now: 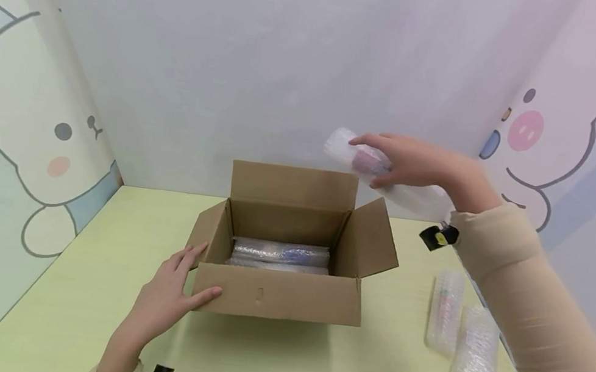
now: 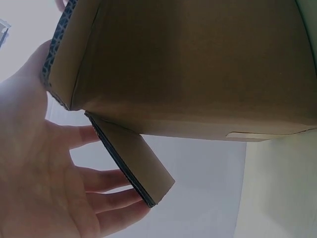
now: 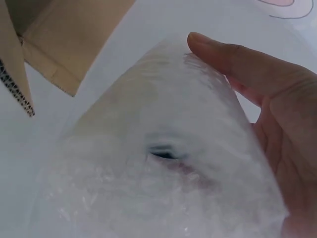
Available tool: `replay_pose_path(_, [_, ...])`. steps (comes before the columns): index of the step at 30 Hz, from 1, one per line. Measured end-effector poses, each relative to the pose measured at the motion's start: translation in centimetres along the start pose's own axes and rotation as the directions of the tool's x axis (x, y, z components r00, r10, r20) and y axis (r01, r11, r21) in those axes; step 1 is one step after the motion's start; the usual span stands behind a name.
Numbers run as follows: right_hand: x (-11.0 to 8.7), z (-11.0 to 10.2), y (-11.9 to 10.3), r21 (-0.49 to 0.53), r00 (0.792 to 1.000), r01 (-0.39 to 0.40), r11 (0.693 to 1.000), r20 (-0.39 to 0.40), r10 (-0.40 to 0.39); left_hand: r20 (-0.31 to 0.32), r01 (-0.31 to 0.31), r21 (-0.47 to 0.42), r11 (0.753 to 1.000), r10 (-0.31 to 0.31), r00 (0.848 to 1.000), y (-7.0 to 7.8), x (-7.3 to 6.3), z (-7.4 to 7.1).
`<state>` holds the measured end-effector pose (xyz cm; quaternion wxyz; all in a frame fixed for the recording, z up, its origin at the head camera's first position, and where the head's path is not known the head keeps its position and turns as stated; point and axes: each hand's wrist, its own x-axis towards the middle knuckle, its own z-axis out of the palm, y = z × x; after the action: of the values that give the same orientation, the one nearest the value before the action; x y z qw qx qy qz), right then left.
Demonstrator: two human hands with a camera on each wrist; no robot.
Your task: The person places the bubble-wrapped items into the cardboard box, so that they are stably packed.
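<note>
An open cardboard box (image 1: 277, 295) stands on the table with its flaps spread. Inside it, bubble-wrapped rolls (image 1: 280, 252) lie side by side across the width. My left hand (image 1: 167, 294) rests on the box's left front corner, thumb on the front flap and fingers at the left flap (image 2: 133, 153). Up beyond the box's right flap, my right hand (image 1: 411, 161) grips a bubble-wrapped bundle (image 1: 342, 146) held aloft and tilted. In the right wrist view the wrap (image 3: 148, 188) is cloudy, with a dark and reddish patch showing; what it encloses cannot be made out.
Two more bubble-wrapped packages (image 1: 446, 313) lie on the table to the right of the box, below the right forearm. A pale wall (image 1: 200, 76) rises behind the table (image 1: 71, 283), and cartoon-printed panels (image 1: 13, 117) flank both sides.
</note>
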<state>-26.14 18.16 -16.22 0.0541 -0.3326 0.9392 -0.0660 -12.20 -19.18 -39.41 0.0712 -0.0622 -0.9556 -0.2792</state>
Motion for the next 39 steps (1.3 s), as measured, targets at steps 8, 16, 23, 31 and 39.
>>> replay_pose_path(8, [3.4,0.4,-2.0,0.041,0.994,0.078,0.996,0.073,-0.081,-0.011,-0.004,0.009,1.0,0.004,1.0,-0.2,-0.2,0.0])
replay_pose_path(16, [5.6,1.4,-3.8,0.028,0.988,0.127,0.992,0.084,-0.129,-0.01,-0.003,0.003,1.0,0.003,1.0,-0.2,-0.1,0.4])
replay_pose_path(23, [6.6,3.0,-4.7,0.046,0.979,0.183,0.982,0.081,-0.187,-0.014,-0.009,-0.003,1.0,0.009,1.0,-0.1,-0.1,0.6])
replay_pose_path(31, [7.4,4.7,-4.8,0.072,0.97,0.221,0.972,0.087,-0.227,-0.015,-0.005,-0.005,1.0,0.005,1.0,-0.1,0.1,0.8])
replay_pose_path(39, [8.9,6.8,-5.2,0.06,0.95,0.28,0.958,0.126,-0.286,-0.015,-0.01,-0.002,1.0,0.01,1.0,-0.1,0.2,0.9])
